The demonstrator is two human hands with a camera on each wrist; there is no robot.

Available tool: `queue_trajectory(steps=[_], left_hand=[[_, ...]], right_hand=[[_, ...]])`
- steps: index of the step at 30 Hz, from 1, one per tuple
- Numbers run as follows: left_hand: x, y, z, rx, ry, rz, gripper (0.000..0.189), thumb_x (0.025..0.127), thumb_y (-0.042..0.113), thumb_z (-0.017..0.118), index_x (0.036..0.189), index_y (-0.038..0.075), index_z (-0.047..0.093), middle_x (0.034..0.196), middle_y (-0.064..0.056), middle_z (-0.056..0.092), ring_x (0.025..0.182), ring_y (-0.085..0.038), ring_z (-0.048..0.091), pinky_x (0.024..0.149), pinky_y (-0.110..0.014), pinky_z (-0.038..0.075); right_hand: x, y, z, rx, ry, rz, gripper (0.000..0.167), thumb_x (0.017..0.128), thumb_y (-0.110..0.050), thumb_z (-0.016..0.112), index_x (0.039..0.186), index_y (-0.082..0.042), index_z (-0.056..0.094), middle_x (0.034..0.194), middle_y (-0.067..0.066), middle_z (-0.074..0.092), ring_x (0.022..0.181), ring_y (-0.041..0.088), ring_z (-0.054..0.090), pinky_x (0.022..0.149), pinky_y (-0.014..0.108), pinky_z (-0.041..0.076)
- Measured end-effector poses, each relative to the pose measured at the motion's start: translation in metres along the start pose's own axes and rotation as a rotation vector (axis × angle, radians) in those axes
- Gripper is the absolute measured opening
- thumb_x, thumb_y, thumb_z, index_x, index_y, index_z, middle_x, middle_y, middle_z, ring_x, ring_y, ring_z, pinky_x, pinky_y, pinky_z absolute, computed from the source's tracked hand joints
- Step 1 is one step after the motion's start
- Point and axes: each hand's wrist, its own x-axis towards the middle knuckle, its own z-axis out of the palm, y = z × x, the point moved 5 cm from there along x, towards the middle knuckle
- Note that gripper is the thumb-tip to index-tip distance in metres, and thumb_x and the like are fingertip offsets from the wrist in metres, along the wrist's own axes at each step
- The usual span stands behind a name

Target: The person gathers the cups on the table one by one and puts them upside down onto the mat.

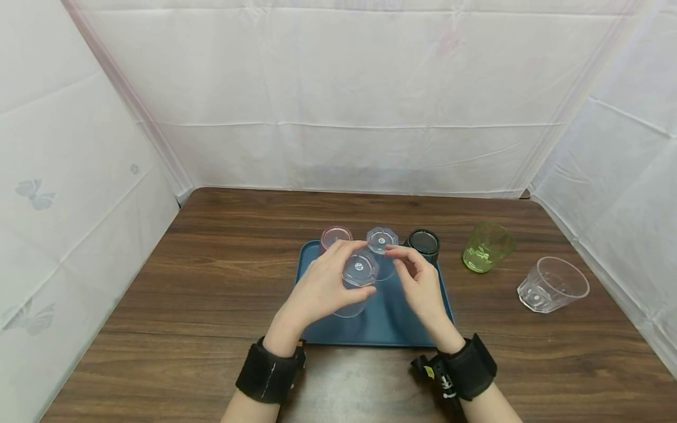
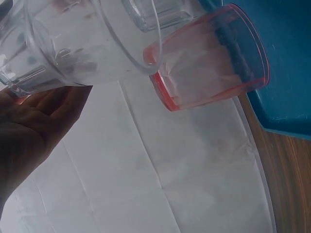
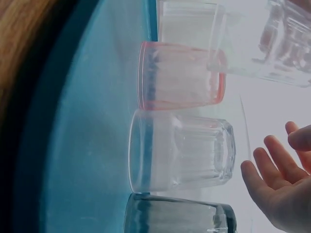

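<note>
My left hand (image 1: 325, 279) holds a clear faceted cup (image 1: 361, 269) upside down over the blue tray (image 1: 391, 329), thumb on one side and fingers on the other. In the left wrist view, the mouth of this clear cup (image 2: 116, 43) points toward the tray. My right hand (image 1: 420, 285) is just to the right, fingers loosely bent with nothing in them. Its fingertips overlap a second clear cup (image 1: 382, 239) in the head view, but the right wrist view shows a gap between fingers (image 3: 267, 167) and that upturned cup (image 3: 182, 153).
Along the tray's far side, a pink-red cup (image 1: 336, 235) and a dark cup (image 1: 423, 242) stand upside down on either side of the second clear cup. A green cup (image 1: 486, 247) and another clear cup (image 1: 550, 286) are on the wooden table to the right.
</note>
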Motion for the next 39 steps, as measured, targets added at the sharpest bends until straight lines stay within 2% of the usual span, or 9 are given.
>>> queue_trajectory(steps=[5, 9, 14, 17, 24, 30, 33, 39], left_hand=[[0.000, -0.003, 0.001, 0.022, -0.009, -0.019, 0.070, 0.069, 0.037, 0.077, 0.127, 0.012, 0.049, 0.123, -0.003, 0.054, 0.104, -0.016, 0.055, 0.086, -0.034, 0.048], [0.000, -0.006, 0.002, 0.031, -0.033, -0.065, 0.072, 0.068, 0.038, 0.077, 0.128, 0.012, 0.048, 0.125, -0.003, 0.054, 0.108, -0.016, 0.055, 0.088, -0.036, 0.047], [0.000, -0.008, 0.002, 0.061, -0.040, -0.102, 0.072, 0.067, 0.039, 0.078, 0.128, 0.013, 0.049, 0.125, -0.002, 0.055, 0.113, -0.018, 0.052, 0.093, -0.039, 0.043], [0.001, -0.009, 0.001, 0.088, -0.034, -0.104, 0.069, 0.067, 0.039, 0.078, 0.126, 0.013, 0.051, 0.122, -0.002, 0.056, 0.111, -0.017, 0.052, 0.093, -0.039, 0.043], [0.000, -0.012, 0.001, 0.118, -0.055, -0.124, 0.063, 0.068, 0.038, 0.077, 0.122, 0.015, 0.055, 0.121, -0.001, 0.057, 0.110, -0.017, 0.053, 0.091, -0.039, 0.044], [-0.001, -0.013, 0.001, 0.124, -0.081, -0.158, 0.062, 0.068, 0.037, 0.077, 0.122, 0.017, 0.055, 0.122, -0.001, 0.056, 0.110, -0.019, 0.053, 0.090, -0.040, 0.044], [-0.002, -0.013, 0.002, 0.121, -0.091, -0.169, 0.062, 0.069, 0.037, 0.077, 0.122, 0.017, 0.055, 0.123, -0.002, 0.056, 0.111, -0.020, 0.052, 0.091, -0.041, 0.044], [-0.002, -0.014, 0.003, 0.115, -0.104, -0.182, 0.061, 0.069, 0.037, 0.076, 0.123, 0.017, 0.054, 0.124, -0.001, 0.055, 0.111, -0.020, 0.052, 0.090, -0.043, 0.044]], right_hand=[[0.003, 0.001, -0.006, 0.017, 0.029, -0.006, 0.017, 0.087, 0.010, 0.049, 0.099, 0.010, 0.060, 0.113, 0.022, 0.060, 0.109, 0.030, 0.056, 0.087, 0.011, 0.042], [0.004, 0.000, -0.012, 0.005, 0.048, -0.010, 0.018, 0.087, 0.010, 0.048, 0.100, 0.011, 0.060, 0.113, 0.022, 0.060, 0.111, 0.030, 0.055, 0.090, 0.013, 0.041], [0.005, 0.000, -0.021, -0.028, 0.068, 0.015, 0.019, 0.088, 0.008, 0.047, 0.104, 0.011, 0.059, 0.117, 0.021, 0.059, 0.113, 0.027, 0.053, 0.095, 0.029, 0.042], [0.006, 0.003, -0.026, -0.036, 0.076, 0.020, 0.022, 0.089, 0.007, 0.047, 0.107, 0.010, 0.058, 0.118, 0.020, 0.058, 0.114, 0.026, 0.053, 0.096, 0.033, 0.041], [0.009, 0.026, -0.041, -0.046, 0.090, 0.009, 0.028, 0.092, -0.001, 0.048, 0.118, -0.002, 0.057, 0.122, 0.012, 0.057, 0.118, 0.020, 0.049, 0.099, 0.034, 0.038], [0.012, 0.039, -0.052, -0.068, 0.138, 0.013, 0.029, 0.093, -0.007, 0.048, 0.120, -0.008, 0.057, 0.124, 0.006, 0.056, 0.118, 0.017, 0.048, 0.100, 0.036, 0.037], [0.013, 0.041, -0.056, -0.078, 0.160, 0.020, 0.028, 0.093, -0.008, 0.049, 0.120, -0.009, 0.058, 0.123, 0.005, 0.057, 0.117, 0.016, 0.050, 0.099, 0.034, 0.038], [0.015, 0.044, -0.070, -0.178, 0.217, 0.039, 0.029, 0.092, -0.009, 0.050, 0.120, -0.010, 0.058, 0.122, 0.004, 0.058, 0.113, 0.019, 0.054, 0.089, 0.018, 0.042]])
